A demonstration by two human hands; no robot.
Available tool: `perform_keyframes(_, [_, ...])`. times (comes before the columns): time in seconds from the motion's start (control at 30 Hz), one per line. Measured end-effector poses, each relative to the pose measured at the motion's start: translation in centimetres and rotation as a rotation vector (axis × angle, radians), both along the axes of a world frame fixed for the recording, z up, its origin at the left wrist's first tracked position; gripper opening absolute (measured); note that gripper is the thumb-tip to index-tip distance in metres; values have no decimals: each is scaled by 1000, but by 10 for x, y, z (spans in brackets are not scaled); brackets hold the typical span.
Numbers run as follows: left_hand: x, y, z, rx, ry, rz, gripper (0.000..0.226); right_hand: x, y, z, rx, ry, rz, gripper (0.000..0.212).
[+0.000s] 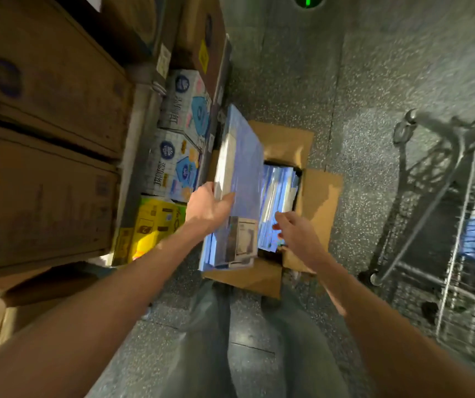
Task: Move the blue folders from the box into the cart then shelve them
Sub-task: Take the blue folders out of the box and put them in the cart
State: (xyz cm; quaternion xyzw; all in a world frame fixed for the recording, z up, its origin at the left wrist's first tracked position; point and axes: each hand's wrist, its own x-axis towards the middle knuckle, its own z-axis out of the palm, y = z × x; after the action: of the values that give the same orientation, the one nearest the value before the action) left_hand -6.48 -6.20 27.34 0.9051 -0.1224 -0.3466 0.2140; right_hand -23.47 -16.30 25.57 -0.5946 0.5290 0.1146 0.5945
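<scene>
Gripping a stack of blue folders (240, 168) by one edge in your left hand (208, 208) above the open box (316, 196), your right hand (295, 234) open and reaching for more inside, you risk the one-handed stack fanning and slipping before the cart (458, 225) at right.

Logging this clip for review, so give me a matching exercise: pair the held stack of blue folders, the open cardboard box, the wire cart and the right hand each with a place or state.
Things
1. held stack of blue plastic folders
2. open brown cardboard box
3. grey metal wire cart
4. right hand

Places or states
A. on the floor, more blue folders inside
B. standing at the right of the view
C. fingers relaxed, above the box
D. gripped by the left hand

Pairs: 1-D, 2-A, 3-B, 4-C
</scene>
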Motion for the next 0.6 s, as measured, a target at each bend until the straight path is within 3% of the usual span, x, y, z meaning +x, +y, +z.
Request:
perform_keyframes(0.2, [-22,-9,112,-294,129,97,33,-33,-28,89,31,67,72,72])
perform_keyframes(0.3, [-35,-9,159,-408,218,106,17,-60,-34,117,55,50,-25,100])
perform_keyframes(0.37, [-44,-6,184,-462,263,72,22,-78,-37,122,98,1,-164,111])
perform_keyframes(0.47, [-62,3,219,-531,319,57,25,-105,-29,158,213,-97,-311,56])
perform_keyframes(0.6, [-89,21,244,-603,303,66,25,-136,-9,201,85,-115,-397,48])
